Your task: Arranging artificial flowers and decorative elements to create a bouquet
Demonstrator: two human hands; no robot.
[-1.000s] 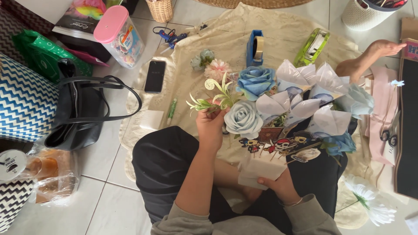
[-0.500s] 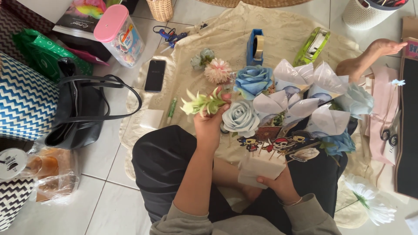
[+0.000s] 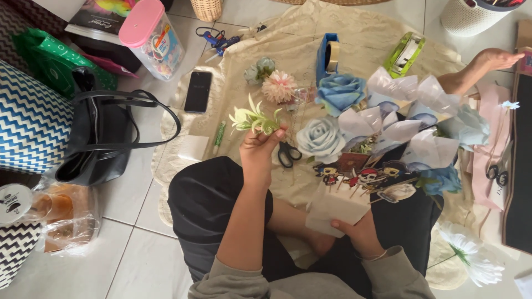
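Note:
My left hand [image 3: 259, 152] holds a small pale green artificial sprig [image 3: 254, 119] lifted above the cream cloth [image 3: 360, 33]. My right hand [image 3: 357, 232] grips the white base block [image 3: 332, 207] of a flower arrangement resting in my lap. That arrangement holds pale blue fabric roses [image 3: 320, 138], white paper wraps [image 3: 396, 88] and small cartoon toppers on sticks [image 3: 363, 177]. Black-handled scissors [image 3: 288, 155] lie just right of my left hand. A pink flower [image 3: 279, 86] and a grey-green bud [image 3: 260, 69] lie on the cloth beyond.
A black phone [image 3: 197, 91], a blue tape dispenser [image 3: 327, 55], a green tape dispenser [image 3: 406, 52] and a glue gun [image 3: 219, 40] lie on the cloth. A black handbag [image 3: 100, 138], a pink-lidded jar [image 3: 152, 39] and bags stand left. A white daisy [image 3: 471, 260] lies lower right.
My left hand has drawn the green sprig leftward, away from the blue rose, and the scissors beneath it now show. The right hand stays on the base block.

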